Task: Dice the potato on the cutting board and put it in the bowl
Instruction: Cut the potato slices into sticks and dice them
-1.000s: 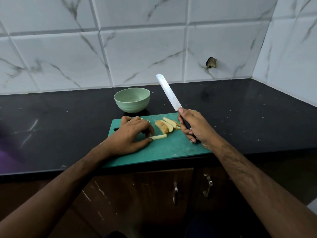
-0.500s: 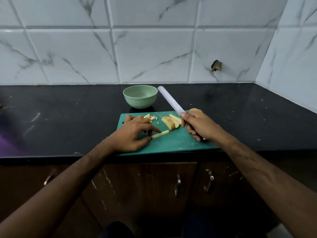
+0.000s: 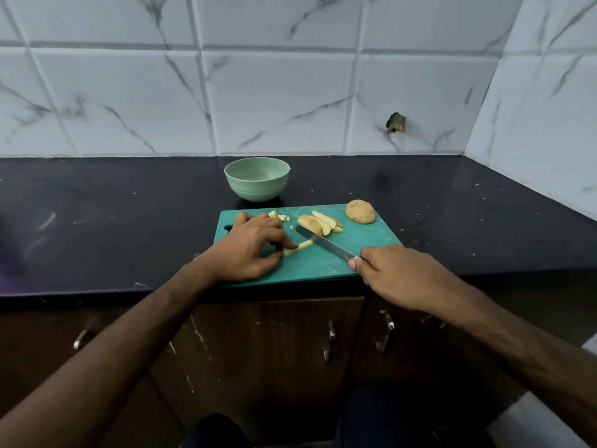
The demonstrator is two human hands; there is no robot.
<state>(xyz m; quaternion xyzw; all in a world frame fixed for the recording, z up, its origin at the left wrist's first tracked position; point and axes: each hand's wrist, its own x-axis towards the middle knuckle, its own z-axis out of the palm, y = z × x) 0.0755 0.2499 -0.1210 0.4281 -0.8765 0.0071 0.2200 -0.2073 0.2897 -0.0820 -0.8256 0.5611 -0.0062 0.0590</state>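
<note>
A teal cutting board (image 3: 326, 265) lies at the counter's front edge. My left hand (image 3: 248, 250) pinches a pale potato strip (image 3: 298, 247) flat on the board. My right hand (image 3: 397, 274) grips a knife (image 3: 323, 242) by the handle; its blade lies low across the board, tip near the strip's right end. Several potato wedges (image 3: 318, 223) are piled behind the blade. A few small diced bits (image 3: 280, 216) lie just beyond my left hand. A rounded potato half (image 3: 360, 211) sits skin up at the board's far right corner. The pale green bowl (image 3: 256, 178) stands behind the board.
The black counter (image 3: 113, 215) runs left and right of the board, speckled with white flecks. White marble tiles (image 3: 274, 98) form the back wall and the right corner. Brown cabinet doors with metal handles (image 3: 331, 345) are below the counter edge.
The knife has swung down from pointing up at the wall to lying low over the board beside the strip. My right hand has drawn back toward the front edge, uncovering the potato half.
</note>
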